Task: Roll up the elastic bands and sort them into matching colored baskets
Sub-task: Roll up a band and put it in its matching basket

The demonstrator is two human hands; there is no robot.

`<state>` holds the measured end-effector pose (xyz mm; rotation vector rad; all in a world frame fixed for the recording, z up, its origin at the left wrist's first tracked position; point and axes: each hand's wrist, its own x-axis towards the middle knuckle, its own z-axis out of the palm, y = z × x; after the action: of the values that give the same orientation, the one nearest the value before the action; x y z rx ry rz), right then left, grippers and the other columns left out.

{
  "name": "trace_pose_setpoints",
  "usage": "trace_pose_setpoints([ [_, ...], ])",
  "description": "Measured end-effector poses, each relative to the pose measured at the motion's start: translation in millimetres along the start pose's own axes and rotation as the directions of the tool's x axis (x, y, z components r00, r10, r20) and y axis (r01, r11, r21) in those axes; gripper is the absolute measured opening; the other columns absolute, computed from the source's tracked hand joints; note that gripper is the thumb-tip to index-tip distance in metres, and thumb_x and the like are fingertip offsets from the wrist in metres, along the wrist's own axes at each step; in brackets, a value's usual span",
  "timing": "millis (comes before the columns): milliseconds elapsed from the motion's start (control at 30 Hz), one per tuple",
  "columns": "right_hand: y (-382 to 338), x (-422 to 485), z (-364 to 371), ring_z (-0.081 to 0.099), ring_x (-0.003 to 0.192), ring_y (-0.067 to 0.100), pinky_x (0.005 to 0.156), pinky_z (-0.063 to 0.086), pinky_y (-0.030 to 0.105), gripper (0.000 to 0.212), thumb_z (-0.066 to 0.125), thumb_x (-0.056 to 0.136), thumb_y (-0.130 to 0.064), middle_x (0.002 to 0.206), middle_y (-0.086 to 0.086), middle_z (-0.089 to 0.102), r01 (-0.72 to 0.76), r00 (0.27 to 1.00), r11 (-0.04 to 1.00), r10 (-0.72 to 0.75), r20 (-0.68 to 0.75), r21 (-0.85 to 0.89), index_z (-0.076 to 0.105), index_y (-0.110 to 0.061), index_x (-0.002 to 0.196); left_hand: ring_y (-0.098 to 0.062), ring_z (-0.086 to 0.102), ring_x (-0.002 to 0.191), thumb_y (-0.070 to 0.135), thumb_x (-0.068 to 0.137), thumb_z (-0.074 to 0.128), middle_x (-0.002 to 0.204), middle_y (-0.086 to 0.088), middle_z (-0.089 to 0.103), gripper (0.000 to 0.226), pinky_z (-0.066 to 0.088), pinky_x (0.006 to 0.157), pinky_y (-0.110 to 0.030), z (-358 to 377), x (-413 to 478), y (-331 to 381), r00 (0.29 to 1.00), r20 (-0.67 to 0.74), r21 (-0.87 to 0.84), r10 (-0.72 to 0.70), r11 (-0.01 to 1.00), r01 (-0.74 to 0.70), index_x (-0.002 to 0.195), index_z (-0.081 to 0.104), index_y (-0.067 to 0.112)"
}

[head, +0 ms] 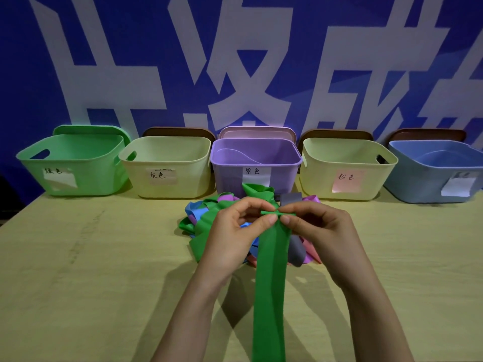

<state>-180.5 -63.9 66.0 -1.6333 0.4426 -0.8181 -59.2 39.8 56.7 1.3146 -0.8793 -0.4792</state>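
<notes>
We note left hand point(235, 231) and right hand point(321, 228) pinching the green band point(270, 270) at its end. Rolling looks barely begun; pile point(298, 249) unsorted, green basket point(70, 163) apparently empty.

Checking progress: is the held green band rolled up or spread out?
Mostly spread: the green band runs long and flat; only its far end is folded, pinched by left hand and right hand.
</notes>
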Motion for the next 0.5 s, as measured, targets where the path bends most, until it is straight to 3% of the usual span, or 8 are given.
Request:
trace_pose_setpoints([
  [67, -0.9, -0.6, 0.3, 0.069, 0.091, 0.022, 0.086, 0.056, 0.035, 0.015, 0.071, 0.074, -0.003, 0.087, 0.005, 0.074, -0.006, 1.0, 1.0, 0.006, -0.001, 0.02, 0.073, -0.012, 0.087, -0.011, 0.067, 0.088, 0.011, 0.077, 0.075, 0.087, 0.007, 0.072, 0.018, 0.054, 0.077, -0.039, 1.0, -1.0, -0.4, 0.999, 0.005, -0.044, -0.033, 0.998, 0.033, 0.082, 0.071, 0.028],
  [167, -2.2, -0.8, 1.1, 0.069, 0.092, 0.024, 0.087, 0.056, 0.038, 0.016, 0.071, 0.073, -0.002, 0.087, 0.007, 0.074, -0.025, 1.0, 0.998, 0.025, -0.011, 0.052, 0.073, -0.013, 0.085, -0.006, 0.066, 0.085, 0.004, 0.079, 0.074, 0.085, 0.009, 0.072, 0.023, 0.055, 0.067, -0.028, 2.3, -2.2, -0.1, 0.998, -0.004, -0.094, -0.057, 0.994, 0.056, 0.086, 0.068, 0.026],
  [300, -3.1, -1.6, 1.9, 0.07, 0.092, 0.023, 0.086, 0.057, 0.037, 0.016, 0.07, 0.073, 0.001, 0.087, 0.007, 0.074, -0.027, 0.999, 0.996, 0.029, -0.019, 0.083, 0.072, -0.011, 0.084, -0.008, 0.067, 0.084, 0.003, 0.078, 0.071, 0.083, 0.005, 0.072, 0.021, 0.055, 0.075, -0.023, 3.1, -3.1, 1.2, 0.996, 0.011, -0.16, -0.092, 0.983, 0.092, 0.093, 0.065, 0.017],
  [400, -3.6, -0.8, 2.8, 0.07, 0.088, 0.02, 0.083, 0.057, 0.031, 0.018, 0.07, 0.074, 0.005, 0.085, 0.006, 0.075, 0.005, 0.999, 0.997, -0.002, -0.047, 0.082, 0.073, -0.011, 0.084, -0.016, 0.068, 0.087, 0.021, 0.069, 0.074, 0.085, -0.001, 0.072, 0.019, 0.055, 0.081, -0.027, 2.9, -3.0, 2.2, 0.994, 0.026, -0.161, -0.105, 0.981, 0.108, 0.087, 0.069, 0.017],
  [500, -5.9, -1.4, 4.0, 0.069, 0.081, 0.009, 0.075, 0.055, 0.02, 0.02, 0.071, 0.074, 0.005, 0.082, 0.0, 0.075, 0.041, 0.998, 0.998, -0.039, -0.041, 0.055, 0.073, -0.013, 0.083, -0.021, 0.069, 0.085, 0.03, 0.069, 0.072, 0.085, -0.006, 0.073, 0.015, 0.054, 0.083, -0.04, 4.2, -3.6, 2.9, 0.992, 0.032, -0.147, -0.121, 0.981, 0.124, 0.08, 0.074, 0.019],
])
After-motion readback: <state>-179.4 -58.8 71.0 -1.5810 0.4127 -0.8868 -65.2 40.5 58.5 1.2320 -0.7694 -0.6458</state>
